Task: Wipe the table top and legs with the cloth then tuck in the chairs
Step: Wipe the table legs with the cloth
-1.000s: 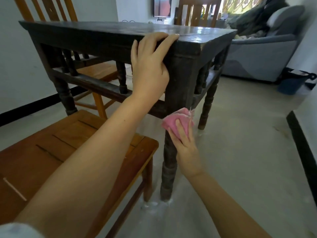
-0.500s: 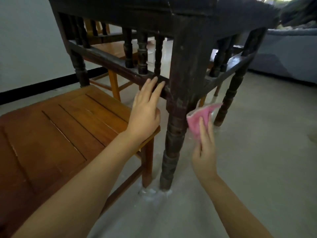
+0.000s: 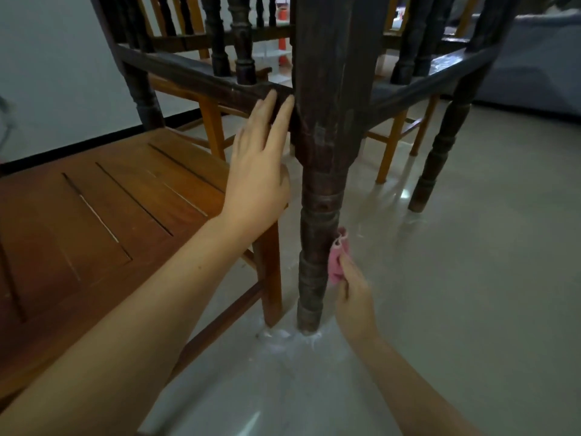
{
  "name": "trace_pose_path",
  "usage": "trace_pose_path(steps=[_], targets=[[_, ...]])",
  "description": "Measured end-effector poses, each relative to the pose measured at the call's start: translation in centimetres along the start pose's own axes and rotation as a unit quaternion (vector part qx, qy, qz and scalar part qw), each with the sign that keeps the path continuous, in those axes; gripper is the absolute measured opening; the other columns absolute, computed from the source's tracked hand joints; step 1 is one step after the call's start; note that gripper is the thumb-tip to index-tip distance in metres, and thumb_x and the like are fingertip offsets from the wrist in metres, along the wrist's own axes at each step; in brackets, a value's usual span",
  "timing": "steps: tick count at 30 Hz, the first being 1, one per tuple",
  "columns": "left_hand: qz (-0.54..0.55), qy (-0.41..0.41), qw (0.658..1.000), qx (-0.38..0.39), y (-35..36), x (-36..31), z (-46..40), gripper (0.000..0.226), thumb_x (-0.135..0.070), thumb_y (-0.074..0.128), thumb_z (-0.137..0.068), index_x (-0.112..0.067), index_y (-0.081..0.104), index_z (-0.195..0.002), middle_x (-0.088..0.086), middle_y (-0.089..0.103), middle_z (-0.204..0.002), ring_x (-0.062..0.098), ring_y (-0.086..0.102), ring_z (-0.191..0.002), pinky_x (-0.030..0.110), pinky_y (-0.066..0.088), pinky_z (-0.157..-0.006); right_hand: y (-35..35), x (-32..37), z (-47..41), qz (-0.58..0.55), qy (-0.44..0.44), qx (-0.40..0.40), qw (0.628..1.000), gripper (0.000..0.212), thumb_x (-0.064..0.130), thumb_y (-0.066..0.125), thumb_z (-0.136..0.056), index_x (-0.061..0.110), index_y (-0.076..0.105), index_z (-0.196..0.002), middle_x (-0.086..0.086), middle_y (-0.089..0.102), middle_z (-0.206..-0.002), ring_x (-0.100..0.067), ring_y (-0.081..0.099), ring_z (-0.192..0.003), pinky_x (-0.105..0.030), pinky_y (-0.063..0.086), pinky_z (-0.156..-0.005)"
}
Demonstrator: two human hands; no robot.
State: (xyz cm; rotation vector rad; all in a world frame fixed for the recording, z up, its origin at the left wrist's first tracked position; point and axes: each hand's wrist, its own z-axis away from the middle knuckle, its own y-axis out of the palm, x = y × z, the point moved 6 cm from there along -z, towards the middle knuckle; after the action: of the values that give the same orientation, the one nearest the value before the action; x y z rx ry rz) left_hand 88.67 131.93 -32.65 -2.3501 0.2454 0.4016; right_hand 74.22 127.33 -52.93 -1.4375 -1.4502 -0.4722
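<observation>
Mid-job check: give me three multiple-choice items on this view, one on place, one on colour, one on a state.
1. Where is the cloth?
A. against the near table leg, low down
B. on the chair seat
C. on the floor

2. The cloth's colour?
A. blue
B. pink
C. white

3. The left hand?
A. grips a chair
B. holds the cloth
C. has straight fingers resting on the table's lower rail

Answers: 1 A, the right hand holds it beside the leg's lower turnings; 2 B, clearly pink; 3 C, fingers extended on the rail.

dim, bluish indoor light; pale glare streaks on the glossy floor [image 3: 471, 247]; wide-angle bending at edges; slight softness throughout
</observation>
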Motion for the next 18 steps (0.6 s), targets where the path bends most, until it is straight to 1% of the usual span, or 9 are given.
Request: trace_pose_path(steps=[2,4,6,7,9,12,14,16,18], targets=[[0.005,-0.018,1.000,0.014,0.7,-0.2,1.9,0.076,0.007,0.044,-0.083,-0.020,0.013,-0.147,0.006,0.013,-0.154,0.019,0.009,-0.142,0.043,0.013,-0.116,-1.8,2.3,-0.8,-0.026,-0.031,-0.042,0.998,0.050,0.031,0.037,-0.089,0.008,0.038,-0.134,-0.007,0.048,-0.137,-0.019,0.046,-0.129,-0.024,0.035,-0.108],[-0.056,-0.018,0.996,0.065,1.8,0.1,3.9,0.072,-0.002,0.045,-0.086,-0.019,0.010,-0.147,0.006,0.022,-0.152,0.018,0.015,-0.141,0.044,0.009,-0.116,-3.1,4.2,-1.6,-0.054,-0.063,-0.066,0.994,0.047,0.029,0.041,-0.088,0.018,0.039,-0.134,0.008,0.049,-0.135,-0.009,0.048,-0.126,-0.023,0.038,-0.106],[-0.152,-0.023,0.980,0.129,2.7,1.1,5.1,0.065,-0.013,0.042,-0.090,-0.019,0.010,-0.147,0.005,0.030,-0.148,0.019,0.021,-0.139,0.048,0.009,-0.115,-3.0,5.4,-2.4,-0.038,-0.082,-0.074,0.993,0.044,0.028,0.045,-0.087,0.026,0.042,-0.131,0.009,0.048,-0.133,-0.017,0.050,-0.123,-0.030,0.043,-0.103],[-0.194,-0.034,0.967,0.161,2.9,1.7,5.4,0.061,-0.018,0.040,-0.093,-0.019,0.012,-0.147,0.004,0.030,-0.149,0.019,0.021,-0.139,0.048,0.010,-0.115,-2.3,5.4,-2.6,-0.022,-0.086,-0.076,0.993,0.044,0.028,0.046,-0.088,0.029,0.042,-0.131,0.010,0.043,-0.134,-0.020,0.047,-0.124,-0.032,0.041,-0.103],[-0.256,-0.040,0.941,0.219,3.1,2.5,5.8,0.058,-0.022,0.038,-0.095,-0.019,0.012,-0.147,0.003,0.021,-0.153,0.019,0.015,-0.141,0.046,0.012,-0.115,-0.8,4.4,-2.3,0.000,-0.081,-0.082,0.993,0.045,0.031,0.046,-0.090,0.034,0.037,-0.134,0.010,0.034,-0.137,-0.019,0.040,-0.128,-0.032,0.037,-0.105],[-0.301,-0.030,0.910,0.283,3.4,2.8,6.4,0.074,-0.018,0.046,-0.093,-0.021,-0.004,-0.147,0.003,0.003,-0.156,0.019,0.003,-0.143,0.042,0.011,-0.116,1.4,0.6,-0.6,0.014,-0.040,-0.080,0.996,0.045,0.029,0.042,-0.094,0.020,0.037,-0.137,-0.011,0.037,-0.139,-0.024,0.044,-0.125,-0.043,0.042,-0.104],[-0.307,-0.033,0.904,0.297,3.2,2.8,6.5,0.081,-0.014,0.050,-0.091,-0.021,-0.008,-0.146,0.003,-0.001,-0.156,0.019,-0.001,-0.143,0.041,0.009,-0.117,2.4,-2.3,0.9,0.033,0.003,-0.060,0.998,0.043,0.028,0.040,-0.096,0.016,0.038,-0.137,-0.016,0.038,-0.140,-0.027,0.046,-0.125,-0.044,0.043,-0.103],[-0.307,-0.032,0.905,0.294,3.1,2.6,6.5,0.082,-0.011,0.051,-0.090,-0.022,-0.008,-0.146,0.003,-0.001,-0.156,0.019,0.000,-0.143,0.040,0.008,-0.117,3.0,-4.4,2.0,0.051,0.028,-0.024,0.998,0.043,0.026,0.035,-0.098,0.011,0.039,-0.138,-0.015,0.039,-0.140,-0.024,0.047,-0.123,-0.038,0.042,-0.103],[-0.301,-0.035,0.908,0.290,3.2,2.6,6.4,0.085,-0.010,0.054,-0.088,-0.022,-0.006,-0.146,0.003,0.000,-0.157,0.020,0.000,-0.143,0.040,0.008,-0.117,3.0,-5.7,2.8,0.050,0.059,0.017,0.997,0.040,0.020,0.034,-0.098,0.003,0.045,-0.132,-0.008,0.049,-0.128,-0.014,0.053,-0.109,-0.027,0.044,-0.097]])
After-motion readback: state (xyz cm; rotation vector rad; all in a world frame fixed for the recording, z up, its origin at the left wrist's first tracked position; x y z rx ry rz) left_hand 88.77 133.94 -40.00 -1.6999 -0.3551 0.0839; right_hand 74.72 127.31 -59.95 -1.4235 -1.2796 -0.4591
